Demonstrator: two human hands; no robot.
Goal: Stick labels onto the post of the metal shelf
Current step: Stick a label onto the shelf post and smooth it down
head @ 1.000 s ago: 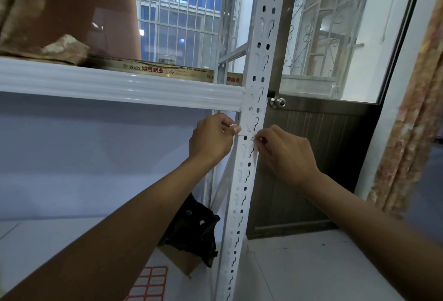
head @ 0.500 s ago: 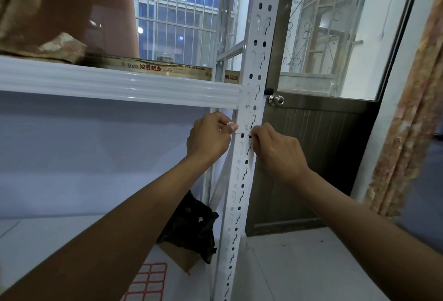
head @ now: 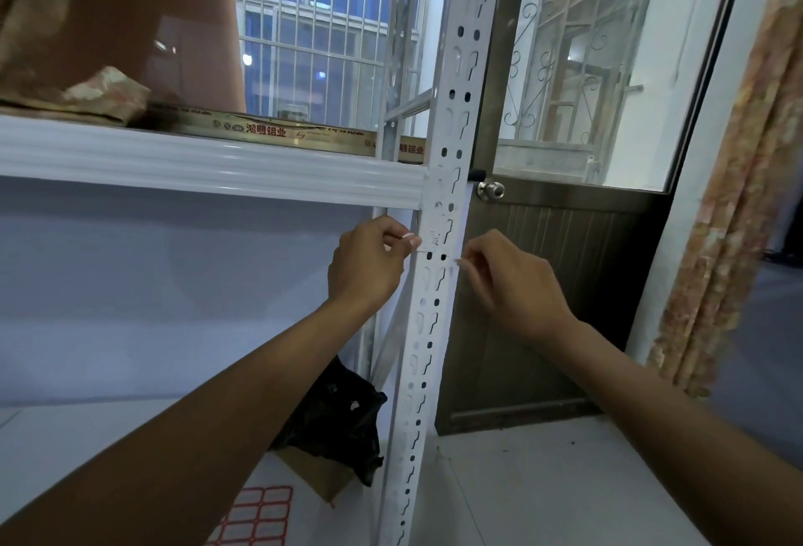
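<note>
1. Head view: the left hand (head: 369,260) and right hand (head: 508,280) are flanking the white post (head: 439,284) at frame centre, just below the shelf rail (head: 208,163).
2. Fingertips of each hand are pinching together on one end of a small white label (head: 436,246), seemingly stretching it flat across the post's face.
3. A sheet of labels (head: 256,519) is lying on the floor at the lower edge.
4. The door (head: 565,284) is standing behind at right; open room is lying below both hands.

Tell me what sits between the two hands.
In the head view, the white slotted post stands between the left hand and right hand, with a label stretched across it.
</note>
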